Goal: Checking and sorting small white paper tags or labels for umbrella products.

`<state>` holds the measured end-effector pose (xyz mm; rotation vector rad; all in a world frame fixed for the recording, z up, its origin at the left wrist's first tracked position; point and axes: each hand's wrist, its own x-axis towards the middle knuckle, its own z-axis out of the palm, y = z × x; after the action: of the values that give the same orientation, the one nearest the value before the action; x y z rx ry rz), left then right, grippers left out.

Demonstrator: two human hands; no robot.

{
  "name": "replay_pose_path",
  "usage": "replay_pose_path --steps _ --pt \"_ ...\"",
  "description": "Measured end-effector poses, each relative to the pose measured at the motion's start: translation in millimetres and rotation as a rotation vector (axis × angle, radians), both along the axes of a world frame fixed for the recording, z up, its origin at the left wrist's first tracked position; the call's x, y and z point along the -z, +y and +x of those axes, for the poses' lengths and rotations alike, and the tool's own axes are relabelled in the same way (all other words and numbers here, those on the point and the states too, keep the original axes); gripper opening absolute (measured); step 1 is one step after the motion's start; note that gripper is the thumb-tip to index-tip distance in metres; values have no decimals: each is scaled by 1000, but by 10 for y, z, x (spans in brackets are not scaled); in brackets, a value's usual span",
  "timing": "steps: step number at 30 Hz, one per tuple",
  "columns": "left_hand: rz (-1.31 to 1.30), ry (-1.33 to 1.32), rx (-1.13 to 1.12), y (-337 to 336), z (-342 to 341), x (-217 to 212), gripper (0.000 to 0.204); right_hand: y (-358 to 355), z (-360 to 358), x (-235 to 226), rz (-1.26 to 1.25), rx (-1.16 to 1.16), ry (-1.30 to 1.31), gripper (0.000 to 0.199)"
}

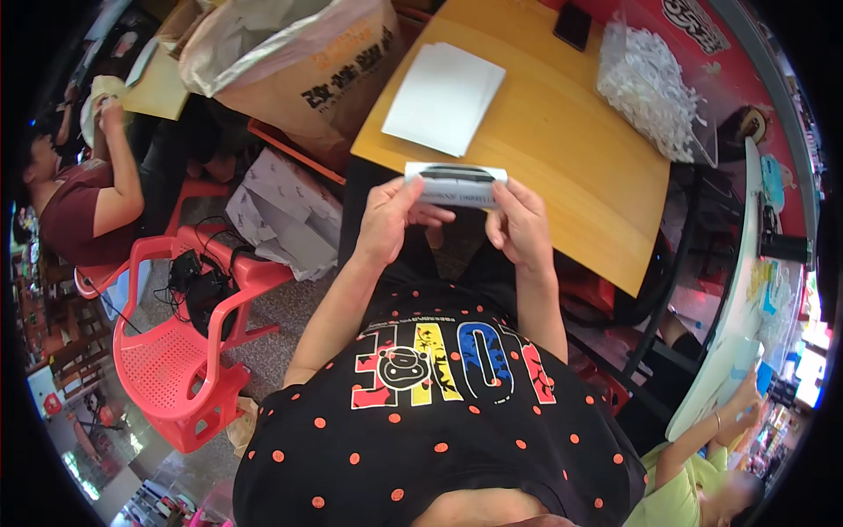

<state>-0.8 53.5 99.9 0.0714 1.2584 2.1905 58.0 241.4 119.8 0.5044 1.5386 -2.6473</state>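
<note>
Left hand (389, 220) and right hand (525, 226): fingers clamped on opposite ends of a white rectangular paper piece (457, 190), held near the edge of the yellow wooden surface (553, 132). White rectangular paper stack (443, 99) lies beyond, on the surface.

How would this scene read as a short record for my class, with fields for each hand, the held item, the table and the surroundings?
Left hand: grips the item's left end
Right hand: grips its right end
Held item: small white piece with a dark strip
Table: wooden top; white sheets, dark phone
Surroundings: red chair at left; white scraps at upper right
</note>
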Motion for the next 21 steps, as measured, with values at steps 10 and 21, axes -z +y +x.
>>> replay_pose_path --steps 10,21 --pt "-305 105 -60 -541 -64 10 10 142 5 165 707 -210 213 20" --pt "-666 603 -733 -1157 -1248 -1218 22 252 -13 155 257 15 94 23"
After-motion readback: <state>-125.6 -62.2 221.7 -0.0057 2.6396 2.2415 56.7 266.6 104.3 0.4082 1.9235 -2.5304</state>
